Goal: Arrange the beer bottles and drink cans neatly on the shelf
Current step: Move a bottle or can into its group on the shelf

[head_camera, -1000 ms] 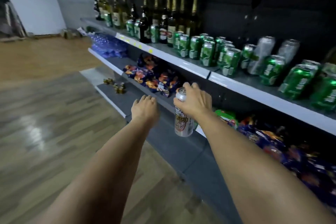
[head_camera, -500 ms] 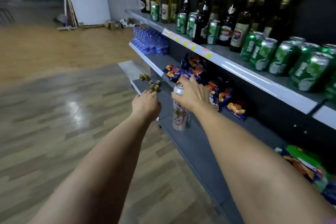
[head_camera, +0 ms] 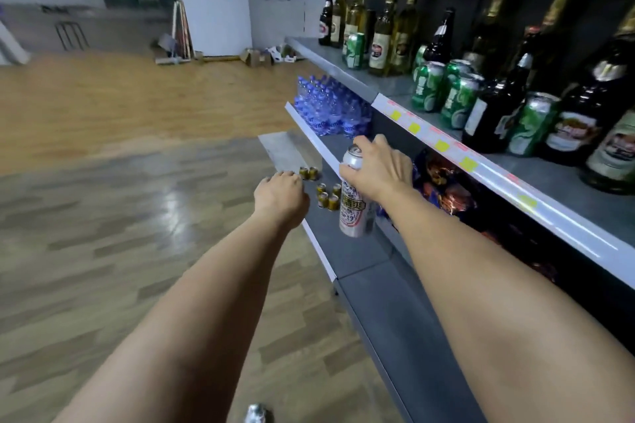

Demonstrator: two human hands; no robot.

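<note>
One tall red-and-white beer can (head_camera: pixel 353 203) hung over the low shelf (head_camera: pixel 364 251), the right hand (head_camera: pixel 378 170) clutching its top rim from above. Thin and smooth, it probably dents easily and could slip; a mid-body hold looked safer. The left hand (head_camera: pixel 280 197) hovered loosely curled, holding nothing.

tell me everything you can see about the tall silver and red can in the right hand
The tall silver drink can with red print looks like aluminium, with a red label band and large characters down its side that are too blurred to read. Its top end faces up and looks sealed. It hangs upright, slightly tilted, above the grey bottom shelf, not resting on it. The right hand grips it from above around the upper rim, fingers curled over the shoulder. Nothing else touches it.
</note>
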